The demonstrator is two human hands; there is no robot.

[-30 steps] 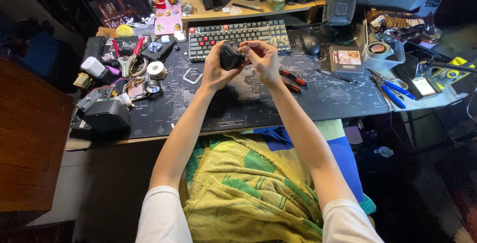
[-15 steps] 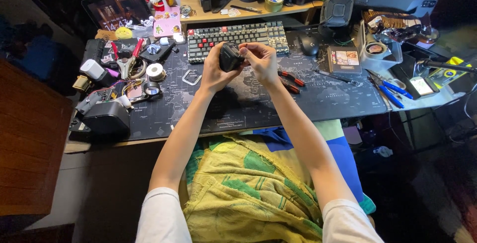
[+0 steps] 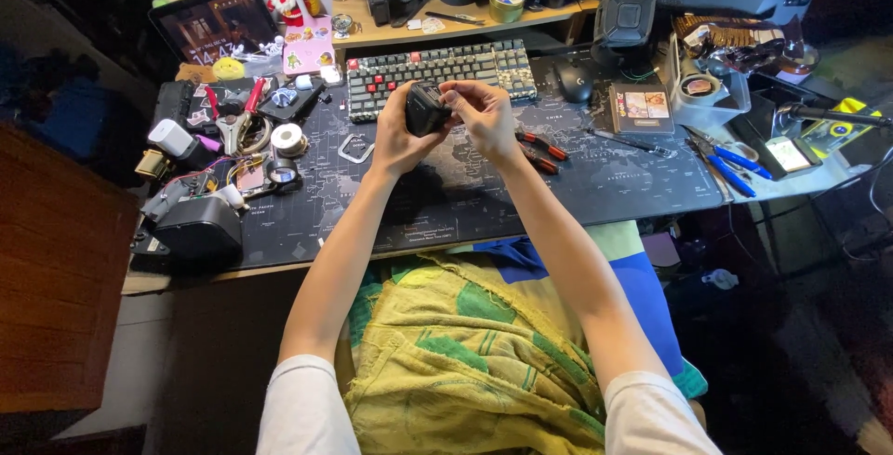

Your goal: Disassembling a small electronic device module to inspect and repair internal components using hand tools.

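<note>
Both my hands are raised over the dark desk mat [image 3: 605, 185] and grip one small black boxy device [image 3: 426, 109]. My left hand [image 3: 395, 134] cups it from the left and below. My right hand [image 3: 484, 118] holds its right side, with the fingertips on its top edge. The device hovers just in front of a keyboard [image 3: 437, 69] with red and grey keys. Red-handled pliers [image 3: 539, 150] lie on the mat right beside my right wrist.
Small tools, tape rolls and a black box [image 3: 191, 232] crowd the mat's left side. A mouse [image 3: 574, 81], a small booklet [image 3: 642, 106] and blue-handled pliers [image 3: 730, 159] lie to the right. A tablet [image 3: 209, 22] leans at the back left. A yellow-green cloth [image 3: 456, 362] covers my lap.
The two hands stay on the black device in nearly the same spot. My right fingers have shifted slightly along its top edge.
</note>
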